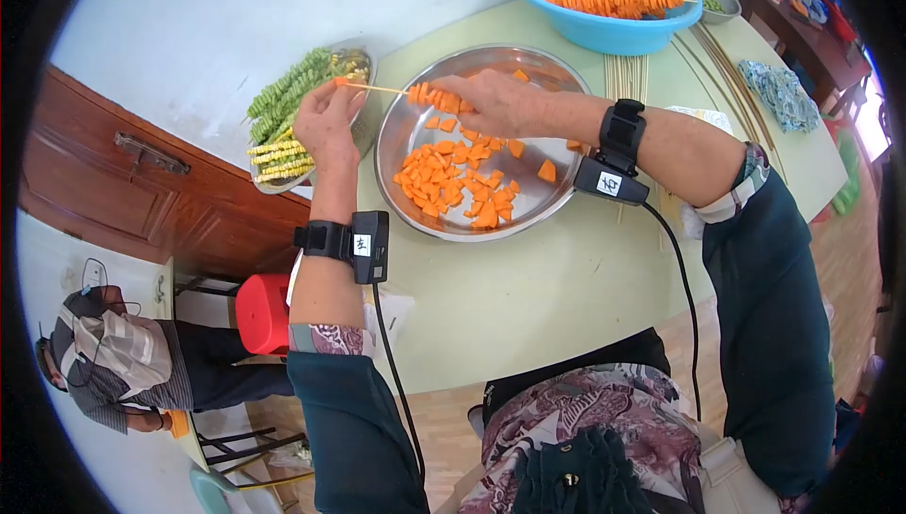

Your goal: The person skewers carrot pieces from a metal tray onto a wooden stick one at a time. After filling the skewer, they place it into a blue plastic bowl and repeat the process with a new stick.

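My left hand (pixel 326 127) pinches a small carrot piece (pixel 341 82) at the bare tip of a wooden skewer (pixel 379 89). Farther along that skewer sits a row of threaded carrot slices (pixel 436 99), and my right hand (pixel 500 103) is closed around this loaded part. Part of the skewer is hidden under the right fingers. Both ends of the work lie over or beside a wide steel basin (pixel 381 160). Cut carrot pieces (pixel 439 174) are heaped in its near left part, with a few scattered to the right.
A blue basin (pixel 604 40) of finished carrot skewers stands at the back. At left, a steel tray (pixel 274 187) holds green and yellow skewers (pixel 300 84). Bare sticks (pixel 626 78) and a patterned cloth (pixel 779 96) lie right. Another person (pixel 132 353) stands beyond a red stool (pixel 262 314).
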